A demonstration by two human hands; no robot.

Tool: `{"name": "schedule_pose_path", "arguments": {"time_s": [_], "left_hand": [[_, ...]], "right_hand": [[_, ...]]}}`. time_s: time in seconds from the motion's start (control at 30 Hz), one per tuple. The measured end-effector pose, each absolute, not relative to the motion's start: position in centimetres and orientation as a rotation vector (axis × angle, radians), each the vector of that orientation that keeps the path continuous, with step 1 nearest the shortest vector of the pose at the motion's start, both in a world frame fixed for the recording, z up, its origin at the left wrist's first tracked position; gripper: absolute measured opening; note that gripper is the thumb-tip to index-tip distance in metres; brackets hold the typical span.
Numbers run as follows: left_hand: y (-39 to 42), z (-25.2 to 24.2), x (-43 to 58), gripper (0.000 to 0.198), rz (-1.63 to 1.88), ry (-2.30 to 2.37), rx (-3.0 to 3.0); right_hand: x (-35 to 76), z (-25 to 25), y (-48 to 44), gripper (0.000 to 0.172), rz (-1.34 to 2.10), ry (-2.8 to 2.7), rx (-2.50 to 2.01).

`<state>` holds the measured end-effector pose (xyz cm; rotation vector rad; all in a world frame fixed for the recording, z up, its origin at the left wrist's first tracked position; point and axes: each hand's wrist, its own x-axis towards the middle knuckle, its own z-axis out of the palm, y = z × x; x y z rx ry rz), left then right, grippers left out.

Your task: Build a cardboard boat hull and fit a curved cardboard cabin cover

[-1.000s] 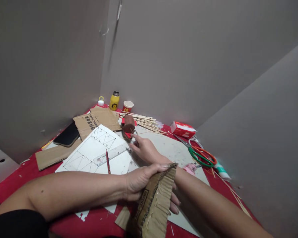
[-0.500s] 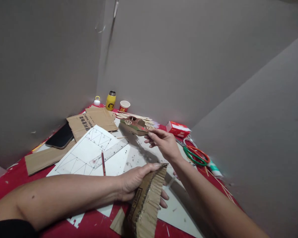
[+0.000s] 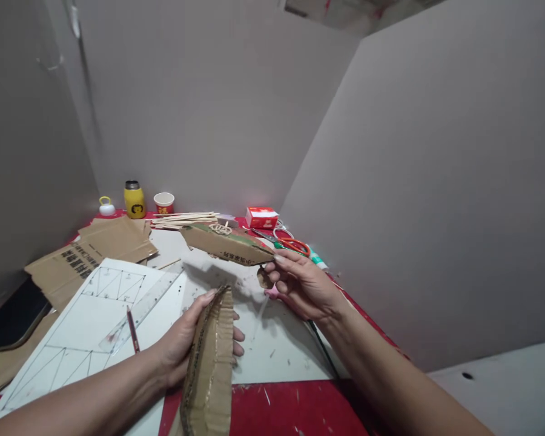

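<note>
My left hand (image 3: 179,354) is closed round a bent strip of corrugated cardboard (image 3: 211,357), its thumb on the near face and fingertips showing past the far edge. My right hand (image 3: 306,284) pinches the pointed right end of a cardboard model (image 3: 227,247), long and boat-like, with green and brown paint and a pale ring-shaped decoration on top. It is held above the white board (image 3: 295,357). A small brown rounded piece (image 3: 264,277) hangs under the model by my right fingers; whether it is attached I cannot tell. Below that hand lies a pink object (image 3: 272,292), mostly hidden.
Left are a truss drawing (image 3: 72,321), clear ruler (image 3: 140,309), pencil (image 3: 132,330), phone (image 3: 16,315) and cardboard sheets (image 3: 113,239). Behind stand a yellow bottle (image 3: 134,201), paper cup (image 3: 164,203), wooden sticks (image 3: 181,220) and red box (image 3: 261,217). Scissors (image 3: 295,245) lie right.
The view has swung right, so the table things sit further left. My right hand has turned the model so its long printed side shows. Both hands keep their holds.
</note>
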<state>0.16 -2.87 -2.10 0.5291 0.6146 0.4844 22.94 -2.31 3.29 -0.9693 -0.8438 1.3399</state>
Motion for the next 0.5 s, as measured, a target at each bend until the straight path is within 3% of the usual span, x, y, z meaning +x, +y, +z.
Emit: {"name": "schedule_pose_path", "arguments": {"time_s": [0.5], "left_hand": [[-1.1,-1.4,-0.1,0.053,0.557,0.747,0.509]], "right_hand": [[24.3,3.1,-2.4,0.02,1.457,-0.762,-0.779]]}}
